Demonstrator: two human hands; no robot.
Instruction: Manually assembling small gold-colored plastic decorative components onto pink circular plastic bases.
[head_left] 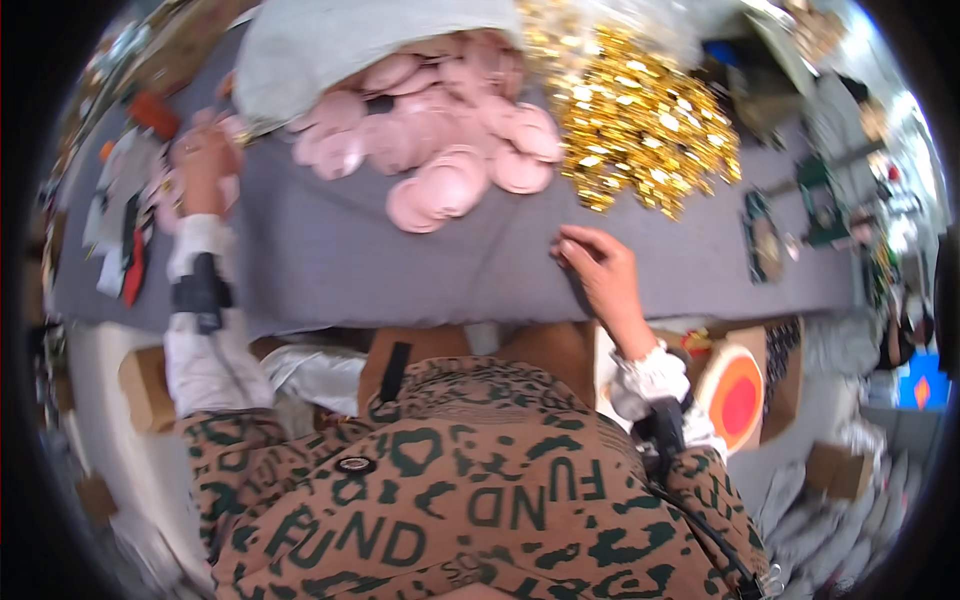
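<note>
My left hand (203,158) reaches to the far left of the grey-covered table, over a small group of pink pieces (228,190). Its fingers are blurred, so their grip does not show. In front of the gold pile my right hand (603,275) hovers over the cloth, thumb and fingertips drawn together; anything between them is too small to make out. Pink round discs (450,182) spill from a white sack (370,50) in the middle. To their right lies a heap of shiny gold pieces (645,125).
Grey cloth (400,275) covers the table. A red-and-black tool (135,260) lies at the left edge, near an orange object (153,115). Green metal devices (820,200) stand at the right. Below the table edge sits a cardboard box (780,380) beside a round orange-and-red item (735,397).
</note>
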